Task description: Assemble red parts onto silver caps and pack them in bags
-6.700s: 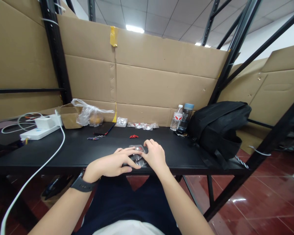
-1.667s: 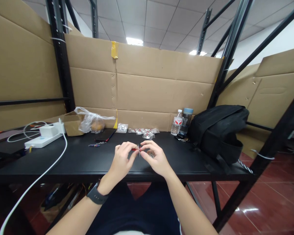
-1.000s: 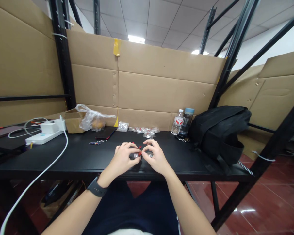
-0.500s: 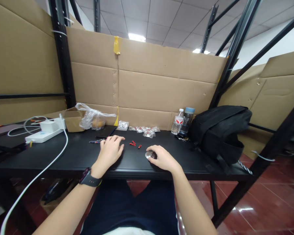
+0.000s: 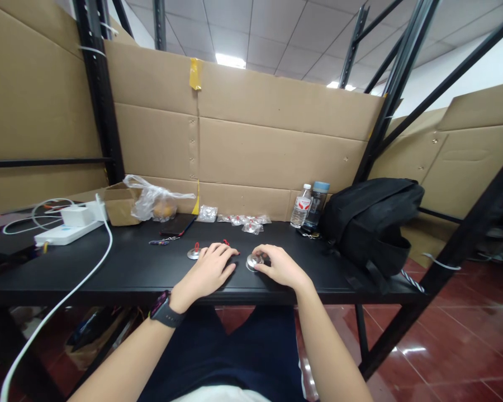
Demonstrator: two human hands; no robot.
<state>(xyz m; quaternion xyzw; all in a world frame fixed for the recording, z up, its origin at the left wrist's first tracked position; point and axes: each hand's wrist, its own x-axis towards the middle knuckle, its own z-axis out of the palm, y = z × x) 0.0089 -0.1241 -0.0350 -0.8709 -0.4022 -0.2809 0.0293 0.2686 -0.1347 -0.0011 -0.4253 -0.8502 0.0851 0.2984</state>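
My right hand has thumb and fingers closed round the rim of a round silver disc at the front half of the desk. My left hand is palm down just left of it, fingers stretched out and holding nothing that I can see. Its fingertips come close to a small red piece; whether they touch it I cannot tell. Another red piece shows just beyond the fingers, partly hidden. Beside the left hand a second silver disc lies flat, with a red loop standing on it.
Small clear packets lie along the back of the black desk, near a phone and a keychain. A water bottle, a dark bottle and a black backpack stand right. A white power strip sits left.
My left hand has moved right, toward the red pieces and the right hand. The second disc with its red loop and the phone now show. My right hand stays on its disc.
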